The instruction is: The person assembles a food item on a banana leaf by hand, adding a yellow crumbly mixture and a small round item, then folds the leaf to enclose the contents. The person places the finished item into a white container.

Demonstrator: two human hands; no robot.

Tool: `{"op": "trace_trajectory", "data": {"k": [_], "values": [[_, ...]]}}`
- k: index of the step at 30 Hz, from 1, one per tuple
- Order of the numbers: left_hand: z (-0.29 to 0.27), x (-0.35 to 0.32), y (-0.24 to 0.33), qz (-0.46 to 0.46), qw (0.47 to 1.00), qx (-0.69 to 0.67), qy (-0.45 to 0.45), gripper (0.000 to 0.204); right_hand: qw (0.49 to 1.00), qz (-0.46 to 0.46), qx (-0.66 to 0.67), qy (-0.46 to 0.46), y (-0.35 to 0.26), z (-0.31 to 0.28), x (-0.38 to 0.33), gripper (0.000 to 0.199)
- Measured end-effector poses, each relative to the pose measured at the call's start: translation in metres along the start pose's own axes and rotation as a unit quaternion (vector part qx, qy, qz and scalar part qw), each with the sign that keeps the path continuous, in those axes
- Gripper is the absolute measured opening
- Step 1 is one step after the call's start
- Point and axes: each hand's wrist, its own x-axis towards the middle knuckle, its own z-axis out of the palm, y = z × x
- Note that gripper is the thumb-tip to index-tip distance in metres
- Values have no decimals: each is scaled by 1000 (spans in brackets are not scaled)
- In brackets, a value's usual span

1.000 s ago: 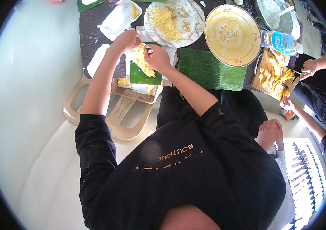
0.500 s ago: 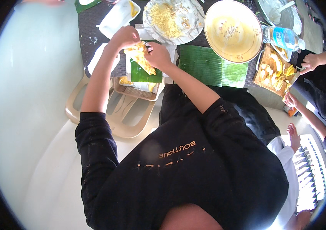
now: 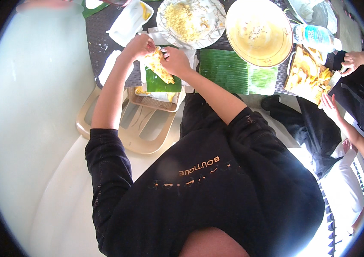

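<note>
Pinching yellow food (image 3: 159, 65) over green leaf (image 3: 161, 83), both hands, left (image 3: 137, 46), right (image 3: 174, 61), apparently

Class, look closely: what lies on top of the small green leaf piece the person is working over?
A strip of yellow food lies on the small green leaf piece, pinched by the left hand and right hand. The fingers cover its upper end.

Both hands crept a bit closer together, left hand (image 3: 138, 46) and right hand (image 3: 175, 61) now pinching the top of the yellow food on the folded green leaf piece (image 3: 159, 73), bunching it tighter.
</note>
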Motion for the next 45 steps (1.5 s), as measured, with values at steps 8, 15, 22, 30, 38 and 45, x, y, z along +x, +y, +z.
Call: {"op": "trace_trajectory", "data": {"k": [8, 15, 22, 30, 38, 45], "values": [[-4, -21, 0, -9, 998, -31, 63, 21, 997, -64, -41, 11, 8, -10, -14, 42], [66, -108, 10, -232, 909, -174, 298, 26, 906, -269, -309, 111, 0, -32, -30, 29], [182, -148, 31, -389, 769, -308, 403, 26, 803, -323, -493, 85, -12, -25, -5, 22], [180, -136, 43, -386, 700, -369, 474, 31, 781, -314, -539, 14, -21, -17, 2, 17], [184, -129, 40, -377, 690, -367, 496, 35, 799, -198, -567, -30, -34, -8, 2, 22], [175, -137, 55, -359, 687, -380, 506, 31, 845, -142, -516, 4, -35, -12, 8, 22]]}}
